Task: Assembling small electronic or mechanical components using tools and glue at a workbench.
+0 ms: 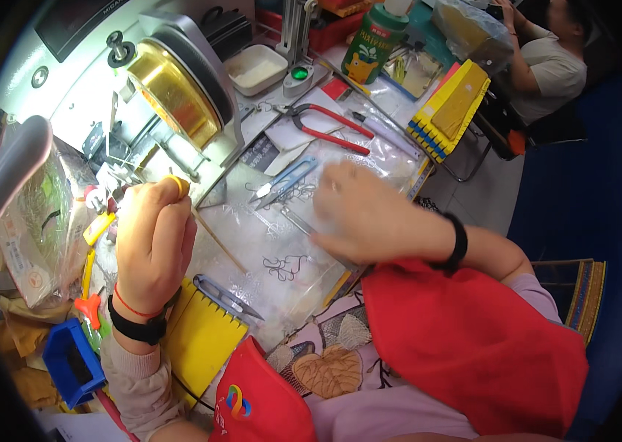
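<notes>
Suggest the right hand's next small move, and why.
Perhaps slow the right hand and keep it clear of the dark hook-shaped pieces: it is blurred, and they lie loose nearby, while the left hand is near the gold wheel.

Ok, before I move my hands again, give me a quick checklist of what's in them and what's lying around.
1. Left hand empty: cannot tell, its curled fingers hide the grip.
2. Right hand empty: cannot tell, blurred.
3. Red-handled pliers clear of both hands: ok.
4. Dark hooks gathered up: not ok, loose on the table.
5. Blue snips put away: not ok, lying near the right hand.
</notes>
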`<state>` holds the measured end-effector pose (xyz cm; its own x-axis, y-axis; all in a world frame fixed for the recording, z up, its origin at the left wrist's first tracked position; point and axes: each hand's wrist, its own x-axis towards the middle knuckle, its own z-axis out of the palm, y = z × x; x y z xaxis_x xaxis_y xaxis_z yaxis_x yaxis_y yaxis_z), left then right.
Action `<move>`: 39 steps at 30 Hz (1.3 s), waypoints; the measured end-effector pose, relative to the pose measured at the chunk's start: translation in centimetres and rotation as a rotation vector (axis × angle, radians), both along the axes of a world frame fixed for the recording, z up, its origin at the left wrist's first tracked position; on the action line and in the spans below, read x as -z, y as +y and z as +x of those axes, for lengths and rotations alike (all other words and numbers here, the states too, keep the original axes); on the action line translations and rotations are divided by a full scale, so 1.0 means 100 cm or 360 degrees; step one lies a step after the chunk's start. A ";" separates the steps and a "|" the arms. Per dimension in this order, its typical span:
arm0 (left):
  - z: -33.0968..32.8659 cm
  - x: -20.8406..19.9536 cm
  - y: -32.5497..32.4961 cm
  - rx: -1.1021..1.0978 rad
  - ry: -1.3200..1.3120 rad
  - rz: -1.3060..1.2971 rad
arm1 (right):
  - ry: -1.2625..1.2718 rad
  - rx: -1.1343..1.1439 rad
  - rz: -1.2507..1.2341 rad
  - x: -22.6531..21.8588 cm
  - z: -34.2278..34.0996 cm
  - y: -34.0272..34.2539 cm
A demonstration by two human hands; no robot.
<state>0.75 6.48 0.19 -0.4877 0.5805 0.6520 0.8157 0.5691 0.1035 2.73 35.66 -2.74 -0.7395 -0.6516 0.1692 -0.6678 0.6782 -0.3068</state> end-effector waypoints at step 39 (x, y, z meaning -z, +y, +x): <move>0.010 -0.001 0.004 -0.0301 -0.0174 0.0589 | 0.0582 -0.0527 -0.1141 -0.036 -0.053 -0.074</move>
<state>1.78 6.83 0.27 -0.6410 0.2108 0.7380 0.6734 0.6158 0.4090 -2.54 28.28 0.84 -0.3498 -0.4691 0.8109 -0.9366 0.1569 -0.3132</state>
